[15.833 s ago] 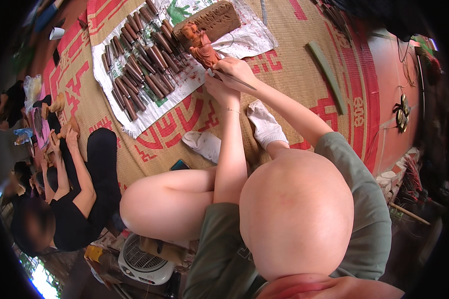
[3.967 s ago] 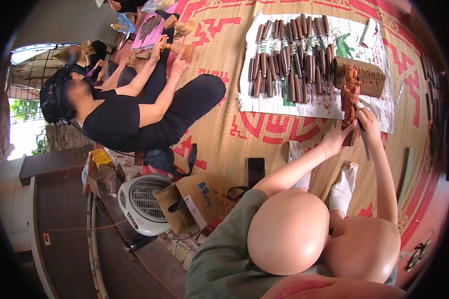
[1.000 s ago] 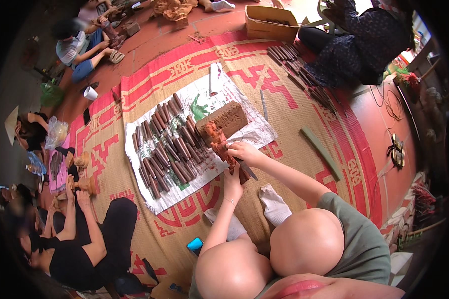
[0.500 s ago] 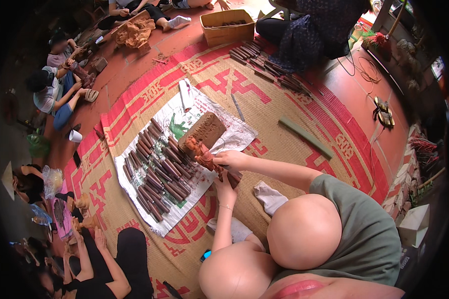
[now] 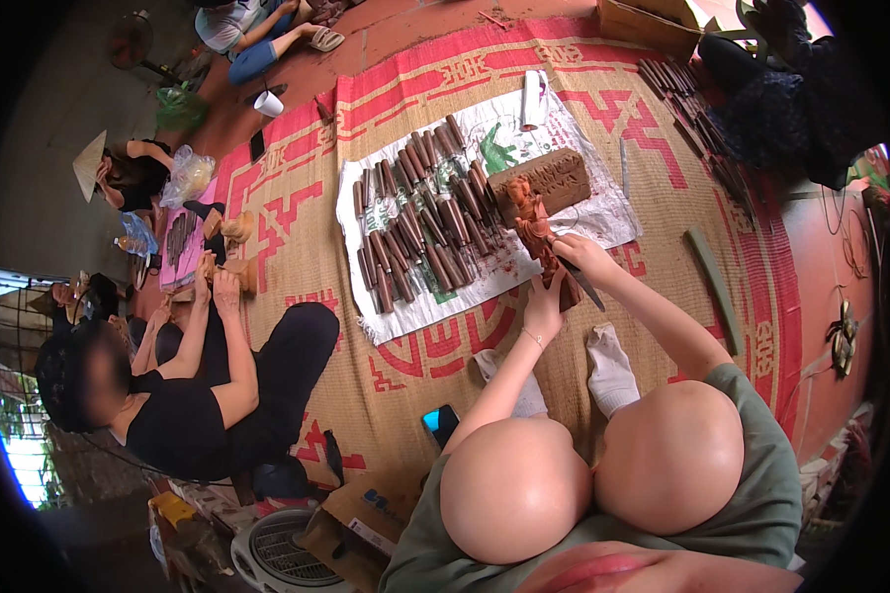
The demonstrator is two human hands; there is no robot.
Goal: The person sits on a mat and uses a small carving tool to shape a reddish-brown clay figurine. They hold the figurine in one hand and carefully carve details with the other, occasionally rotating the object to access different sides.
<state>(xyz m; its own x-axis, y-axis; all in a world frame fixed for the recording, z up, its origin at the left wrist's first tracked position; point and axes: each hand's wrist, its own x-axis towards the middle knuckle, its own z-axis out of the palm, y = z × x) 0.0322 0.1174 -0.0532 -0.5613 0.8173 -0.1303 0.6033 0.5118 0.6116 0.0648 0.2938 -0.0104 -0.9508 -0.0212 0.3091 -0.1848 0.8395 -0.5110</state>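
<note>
A reddish-brown carved wooden figurine leans with its upper end against a brown wooden block with a carved face. My left hand is closed round the figurine's lower part. On its right side, my right hand grips a slim dark carving tool, whose pointed end sticks out below the fist toward me. The tool's other end, by the figurine, is hidden by my fingers. Left of the block, several carving tools with brown handles lie in rows on a white sack.
A white roll lies on the sack's far edge. A green-grey strip rests on the patterned mat to the right. A phone lies by my left leg. At left, a co-worker in black sits handling wooden pieces.
The view has swung left, so the mat and tools appear farther right and the co-worker at left shows more fully. Both hands stay at the figurine; the dark tool's pointed end now shows.
</note>
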